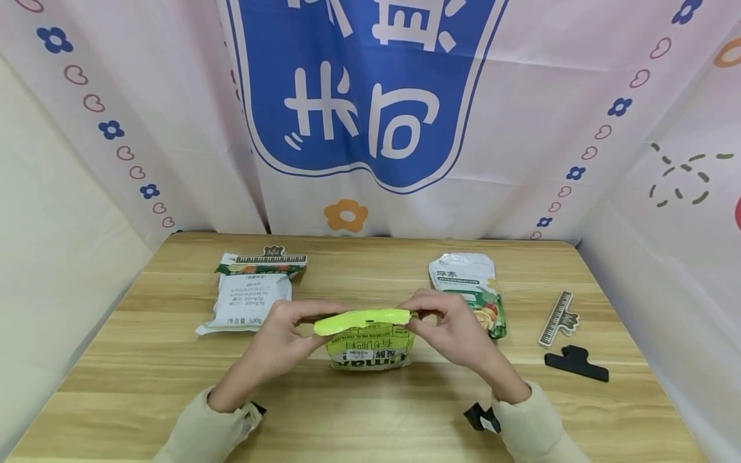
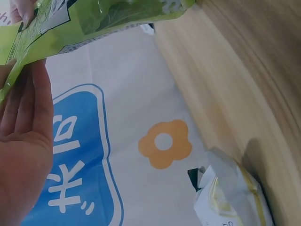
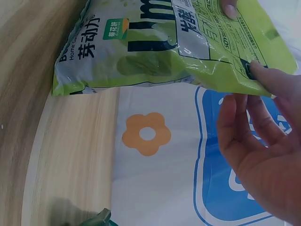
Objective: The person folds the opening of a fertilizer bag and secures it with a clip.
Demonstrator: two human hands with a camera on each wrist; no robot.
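Note:
A bright green plastic bag of fertilizer point(image 1: 370, 347) stands upright near the middle of the table. Its flat top edge faces the head camera. The left hand point(image 1: 294, 331) pinches the top at its left corner, thumb in front and fingers behind. At the opposite corner the right hand point(image 1: 446, 328) pinches the same edge. In the right wrist view the bag's printed front point(image 3: 155, 42) shows, with the right thumb pressed on its upper part. The left wrist view shows the left hand point(image 2: 26, 141) with fingers extended behind the bag's green edge point(image 2: 42, 47).
A white bag point(image 1: 251, 296) with a patterned clip point(image 1: 271, 260) across its top lies at the left. Behind the right hand is a white and green pouch point(image 1: 463, 283). A patterned clip point(image 1: 558, 319) and a black clip point(image 1: 576, 363) lie at the right.

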